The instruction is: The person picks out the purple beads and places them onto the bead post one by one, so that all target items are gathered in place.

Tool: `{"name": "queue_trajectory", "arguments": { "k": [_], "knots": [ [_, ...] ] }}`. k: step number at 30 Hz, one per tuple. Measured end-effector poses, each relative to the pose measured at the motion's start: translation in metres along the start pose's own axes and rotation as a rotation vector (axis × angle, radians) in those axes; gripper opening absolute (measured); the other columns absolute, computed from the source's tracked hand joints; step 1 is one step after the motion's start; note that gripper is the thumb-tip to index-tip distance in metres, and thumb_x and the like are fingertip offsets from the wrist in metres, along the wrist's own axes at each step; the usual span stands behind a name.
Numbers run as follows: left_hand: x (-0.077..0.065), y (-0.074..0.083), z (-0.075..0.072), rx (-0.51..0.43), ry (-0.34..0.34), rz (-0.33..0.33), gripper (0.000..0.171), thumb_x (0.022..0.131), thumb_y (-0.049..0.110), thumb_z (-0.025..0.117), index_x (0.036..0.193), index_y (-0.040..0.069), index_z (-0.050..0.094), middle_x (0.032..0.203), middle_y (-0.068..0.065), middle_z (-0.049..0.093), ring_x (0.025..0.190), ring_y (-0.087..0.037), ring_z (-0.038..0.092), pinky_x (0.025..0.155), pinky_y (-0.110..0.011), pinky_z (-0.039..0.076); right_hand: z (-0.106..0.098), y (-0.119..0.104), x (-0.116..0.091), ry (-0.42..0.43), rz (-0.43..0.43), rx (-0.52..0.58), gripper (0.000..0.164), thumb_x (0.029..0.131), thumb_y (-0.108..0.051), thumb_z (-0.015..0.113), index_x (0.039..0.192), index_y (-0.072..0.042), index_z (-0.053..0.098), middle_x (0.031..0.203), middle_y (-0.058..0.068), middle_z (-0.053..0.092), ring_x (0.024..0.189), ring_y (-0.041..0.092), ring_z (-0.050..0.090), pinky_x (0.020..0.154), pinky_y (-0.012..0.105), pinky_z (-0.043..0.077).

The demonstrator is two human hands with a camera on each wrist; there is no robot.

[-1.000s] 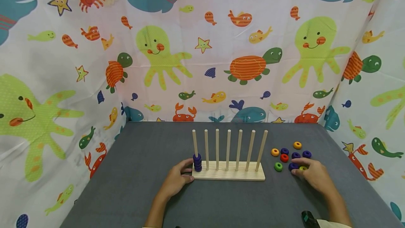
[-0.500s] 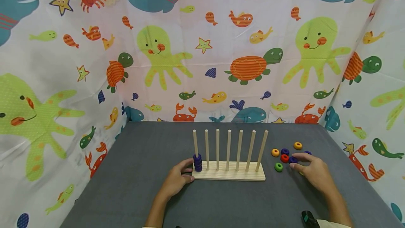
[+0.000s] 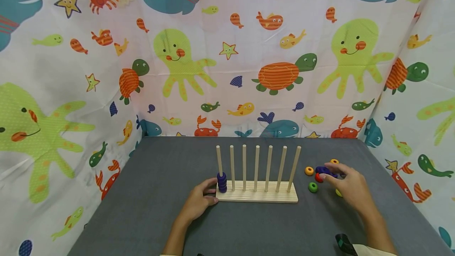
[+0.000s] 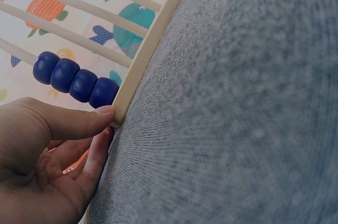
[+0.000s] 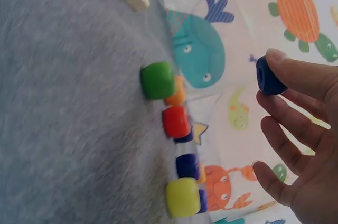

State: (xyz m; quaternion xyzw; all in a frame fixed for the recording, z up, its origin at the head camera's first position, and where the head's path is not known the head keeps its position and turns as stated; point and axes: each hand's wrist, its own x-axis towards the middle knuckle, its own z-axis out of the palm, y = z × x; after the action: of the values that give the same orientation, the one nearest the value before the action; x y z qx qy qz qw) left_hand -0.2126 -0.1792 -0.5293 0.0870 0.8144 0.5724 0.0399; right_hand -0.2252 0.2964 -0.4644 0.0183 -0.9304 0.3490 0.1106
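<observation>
A wooden peg stand (image 3: pixel 256 196) with a row of upright pegs stands mid-table. Several dark blue beads (image 3: pixel 222 183) are stacked on its leftmost peg. My left hand (image 3: pixel 196 202) pinches the left end of the base between thumb and fingers, closer up in the left wrist view. To the right of the stand, my right hand (image 3: pixel 350 185) pinches one dark blue bead (image 5: pixel 270 77) between thumb and fingertip, raised off the table. Under and beside it lie a red bead (image 5: pixel 176 122), a green bead (image 3: pixel 313 187), a yellow bead (image 5: pixel 183 196) and other loose beads, partly hidden by the hand.
Orange beads (image 3: pixel 309 171) lie toward the back of the loose group. The grey cloth-covered table (image 3: pixel 149 169) ends at a white curtain (image 3: pixel 227 90) printed with sea animals. A dark device (image 3: pixel 345 244) sits at my right wrist.
My right hand has picked up a blue bead from the front of the group, lifting it up and slightly left over the others. My left hand and the stand have stayed put.
</observation>
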Motion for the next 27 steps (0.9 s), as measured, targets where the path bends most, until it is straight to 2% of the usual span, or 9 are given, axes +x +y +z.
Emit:
{"name": "queue_trajectory", "arguments": {
  "k": [4,9,14,18,20,24,27],
  "knots": [
    [0.0,-0.001,0.0,0.0,-0.001,-0.001,0.068,0.089,-0.004,0.075,0.153,0.006,0.055,0.153,-0.019,0.058,0.13,-0.035,0.065,0.103,-0.05,0.056,-0.002,-0.013,-0.001,0.053,-0.046,-0.009,0.054,0.1,-0.044,0.073,0.134,-0.002,0.069,0.129,0.028,0.067,0.12,0.046,0.055,0.096,0.069,0.048],
    [0.0,-0.001,0.0,0.005,0.002,-0.002,0.068,0.089,-0.004,0.075,0.153,0.006,0.055,0.153,-0.019,0.058,0.129,-0.035,0.065,0.103,-0.051,0.056,-0.007,-0.03,-0.001,0.12,-0.106,-0.007,0.049,0.099,-0.039,0.076,0.133,-0.005,0.071,0.124,0.024,0.069,0.114,0.039,0.057,0.089,0.057,0.049],
    [0.0,0.0,0.0,0.016,0.004,-0.006,0.068,0.089,-0.004,0.075,0.152,0.006,0.055,0.152,-0.019,0.058,0.128,-0.035,0.065,0.102,-0.05,0.056,-0.014,-0.044,0.0,0.152,-0.15,0.002,0.045,0.098,-0.034,0.077,0.133,-0.005,0.072,0.121,0.023,0.069,0.112,0.038,0.058,0.08,0.033,0.051],
    [0.001,0.0,0.0,0.007,0.001,-0.01,0.068,0.089,-0.005,0.075,0.153,0.006,0.055,0.153,-0.019,0.058,0.128,-0.035,0.065,0.101,-0.049,0.057,-0.019,-0.055,-0.001,0.179,-0.181,0.017,0.045,0.098,-0.031,0.079,0.133,-0.005,0.071,0.122,0.023,0.07,0.111,0.039,0.06,0.075,0.011,0.045],
    [0.001,0.0,0.001,0.004,0.001,-0.008,0.068,0.089,-0.004,0.074,0.153,0.006,0.055,0.153,-0.019,0.058,0.128,-0.035,0.065,0.101,-0.049,0.057,-0.02,-0.059,-0.001,0.189,-0.188,0.03,0.046,0.097,-0.03,0.079,0.134,-0.004,0.071,0.122,0.024,0.069,0.111,0.04,0.06,0.073,0.008,0.044],
    [0.001,0.0,0.0,0.005,0.002,-0.003,0.068,0.089,-0.004,0.074,0.153,0.006,0.055,0.153,-0.019,0.058,0.129,-0.035,0.065,0.102,-0.05,0.057,-0.023,-0.067,-0.001,0.209,-0.198,0.052,0.045,0.097,-0.03,0.079,0.135,-0.005,0.07,0.12,0.022,0.069,0.11,0.04,0.06,0.069,0.01,0.047],
    [0.001,0.0,0.0,0.011,0.001,-0.002,0.067,0.089,-0.005,0.074,0.153,0.006,0.055,0.152,-0.019,0.058,0.129,-0.035,0.065,0.102,-0.05,0.057,-0.025,-0.075,-0.001,0.234,-0.208,0.06,0.044,0.098,-0.03,0.079,0.135,-0.007,0.071,0.118,0.018,0.069,0.111,0.037,0.06,0.072,0.009,0.045]
  ]
}}
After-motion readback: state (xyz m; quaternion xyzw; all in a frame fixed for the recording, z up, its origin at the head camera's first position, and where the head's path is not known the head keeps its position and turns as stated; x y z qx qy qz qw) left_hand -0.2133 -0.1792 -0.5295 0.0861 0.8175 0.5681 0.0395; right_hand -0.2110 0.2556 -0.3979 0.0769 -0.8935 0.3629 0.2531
